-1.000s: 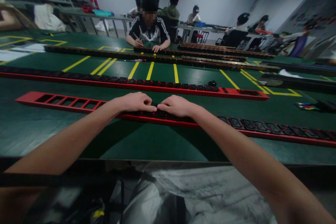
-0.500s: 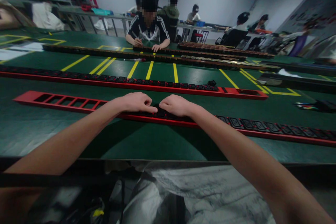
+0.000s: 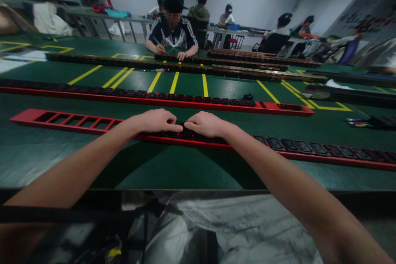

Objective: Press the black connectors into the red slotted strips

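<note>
A long red metal strip (image 3: 31, 116) lies across the table before me, with open rectangular slots at its left end and black socket modules (image 3: 291, 145) along its right part. My left hand (image 3: 159, 121) rests on the strip's middle, fingers curled over the far side, its thumb laid along the black modules. Right beside it, my right hand (image 3: 206, 124) is closed over the strip too, thumb and bent fingers close to the left thumb tip. One black module (image 3: 187, 133) shows between the two hands. The fingertips on the far side are hidden.
A second red strip (image 3: 284, 108) filled with black sockets lies parallel behind, a small black part (image 3: 248, 97) beside it. Dark long rails (image 3: 123, 61) lie farther back. Across the table a person (image 3: 172, 33) holds a pen. Cables (image 3: 359, 123) lie at the right.
The view has shifted slightly, so the strips appear a little farther left. Both hands keep the same place on the strip, with hardly any visible finger movement.
</note>
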Available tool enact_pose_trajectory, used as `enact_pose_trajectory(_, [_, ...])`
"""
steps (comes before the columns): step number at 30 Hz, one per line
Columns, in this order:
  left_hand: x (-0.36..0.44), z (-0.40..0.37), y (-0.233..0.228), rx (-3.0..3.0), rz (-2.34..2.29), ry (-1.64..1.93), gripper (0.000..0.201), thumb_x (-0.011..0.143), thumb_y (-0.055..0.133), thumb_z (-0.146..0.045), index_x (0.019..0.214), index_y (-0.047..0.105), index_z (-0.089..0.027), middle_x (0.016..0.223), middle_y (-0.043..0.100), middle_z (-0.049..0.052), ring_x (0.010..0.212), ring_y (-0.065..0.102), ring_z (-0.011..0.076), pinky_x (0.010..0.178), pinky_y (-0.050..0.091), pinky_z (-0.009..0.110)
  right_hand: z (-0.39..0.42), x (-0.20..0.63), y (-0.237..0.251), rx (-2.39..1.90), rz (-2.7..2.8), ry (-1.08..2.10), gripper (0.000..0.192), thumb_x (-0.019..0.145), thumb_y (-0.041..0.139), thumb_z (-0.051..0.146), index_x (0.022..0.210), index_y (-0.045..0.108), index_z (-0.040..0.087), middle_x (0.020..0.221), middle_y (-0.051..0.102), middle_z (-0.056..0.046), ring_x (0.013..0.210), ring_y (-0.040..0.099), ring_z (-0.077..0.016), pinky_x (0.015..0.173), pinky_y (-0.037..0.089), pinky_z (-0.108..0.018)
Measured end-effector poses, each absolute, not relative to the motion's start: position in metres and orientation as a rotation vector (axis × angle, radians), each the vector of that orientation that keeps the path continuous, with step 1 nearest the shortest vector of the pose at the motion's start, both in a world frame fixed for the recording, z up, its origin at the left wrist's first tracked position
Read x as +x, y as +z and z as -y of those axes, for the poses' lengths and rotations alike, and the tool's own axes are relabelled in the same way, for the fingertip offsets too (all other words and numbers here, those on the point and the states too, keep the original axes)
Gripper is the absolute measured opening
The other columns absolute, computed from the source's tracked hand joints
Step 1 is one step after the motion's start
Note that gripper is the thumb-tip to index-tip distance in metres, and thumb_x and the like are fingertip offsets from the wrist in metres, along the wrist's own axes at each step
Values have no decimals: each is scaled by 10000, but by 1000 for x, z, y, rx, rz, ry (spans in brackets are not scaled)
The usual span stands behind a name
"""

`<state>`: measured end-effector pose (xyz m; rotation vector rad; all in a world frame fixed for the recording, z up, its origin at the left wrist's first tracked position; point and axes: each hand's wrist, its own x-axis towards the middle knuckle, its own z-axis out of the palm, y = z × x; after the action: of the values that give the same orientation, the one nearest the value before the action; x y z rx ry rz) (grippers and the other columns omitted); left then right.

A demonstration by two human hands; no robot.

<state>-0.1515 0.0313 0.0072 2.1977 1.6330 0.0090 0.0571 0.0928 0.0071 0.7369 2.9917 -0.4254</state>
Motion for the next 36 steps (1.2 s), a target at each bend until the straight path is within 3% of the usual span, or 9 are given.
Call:
enact_pose_trajectory(12, [-154, -34, 6, 2202, -1608, -3, 523, 841, 445, -669, 662, 565, -193, 639, 531, -1, 584, 465, 135, 549, 255, 274, -94, 57, 7, 712, -3012, -423, 514, 949, 373, 539, 708, 628, 162, 672, 583, -25, 561, 401, -111, 532, 207, -270])
enact_pose_trajectory(26, [-153, -34, 7, 2155, -1623, 5, 517, 822, 464, -674, 658, 534, -189, 646, 515, -3, 594, 456, 134, 543, 258, 274, -94, 59, 7, 737, -3001, -443, 545, 953, 364, 561, 697, 625, 157, 665, 584, -25, 549, 393, -103, 540, 208, -275])
enact_pose_trajectory(36, [-154, -34, 6, 2269, -1582, -39, 527, 886, 373, -652, 667, 518, -196, 643, 536, 3, 582, 476, 141, 547, 260, 283, -93, 60, 9, 715, -2987, -480, 568, 961, 341, 584, 742, 644, 157, 708, 616, -36, 580, 445, -113, 549, 227, -270])
